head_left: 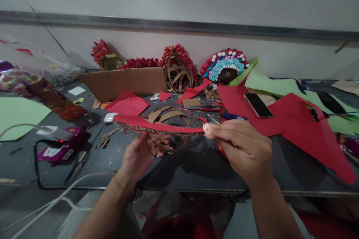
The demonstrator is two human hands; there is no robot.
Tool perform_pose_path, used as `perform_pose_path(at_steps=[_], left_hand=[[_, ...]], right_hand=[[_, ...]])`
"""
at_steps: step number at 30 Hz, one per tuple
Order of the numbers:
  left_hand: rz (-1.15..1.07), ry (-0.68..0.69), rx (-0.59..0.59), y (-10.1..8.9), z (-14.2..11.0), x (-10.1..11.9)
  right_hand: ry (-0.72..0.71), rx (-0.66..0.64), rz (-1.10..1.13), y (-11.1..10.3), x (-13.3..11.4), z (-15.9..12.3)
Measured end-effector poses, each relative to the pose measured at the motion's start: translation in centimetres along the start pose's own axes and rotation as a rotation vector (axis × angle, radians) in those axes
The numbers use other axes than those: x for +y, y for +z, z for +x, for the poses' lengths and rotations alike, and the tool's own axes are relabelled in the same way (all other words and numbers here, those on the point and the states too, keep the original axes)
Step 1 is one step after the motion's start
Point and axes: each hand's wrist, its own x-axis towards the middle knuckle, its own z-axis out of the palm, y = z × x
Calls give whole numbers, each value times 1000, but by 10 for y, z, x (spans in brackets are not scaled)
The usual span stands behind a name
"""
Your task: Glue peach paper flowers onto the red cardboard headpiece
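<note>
A flat strip of corrugated cardboard faced with red paper (157,124) is held edge-on above the table. My left hand (143,151) supports it from below, palm up, fingers curled under it. My right hand (244,145) has its fingertips pinched around a small pale crumpled piece (206,130), which meets the strip's right end. Just behind the strip, loops of brown cardboard (171,114) lie on the table. The fingers of my left hand are partly hidden by the strip.
Red paper sheets (308,134) and a phone (259,105) lie to the right. Behind stand a cardboard box (126,81) and a beaded headdress (226,63). On the left are a purple power strip (63,147) with cables and a tall shiny wrapped item (53,97). Scraps and a cutter (206,108) lie mid-table.
</note>
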Motion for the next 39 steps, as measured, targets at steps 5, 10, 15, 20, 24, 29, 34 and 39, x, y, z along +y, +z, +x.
perform_pose_path(at_steps=[5,10,15,20,24,29,34,39], left_hand=[[-6,0,14,-1,0,0],[-24,-5,34,0,-1,0],[-15,-10,52,2,-1,1],[4,-3,38,2,-1,1],[5,-5,31,2,-1,1],[11,-7,43,1,-2,1],[6,-5,58,2,-2,1],[-2,-13,66,3,-1,1]], right_hand=[[-5,5,3,0,-2,1],[-12,12,-7,-1,-3,2],[3,5,-2,-1,-2,1],[-4,-2,2,0,-2,1],[-4,-3,9,0,-2,0],[-11,5,-3,0,-2,0],[-10,8,-8,0,-2,2],[-6,9,1,0,-3,1]])
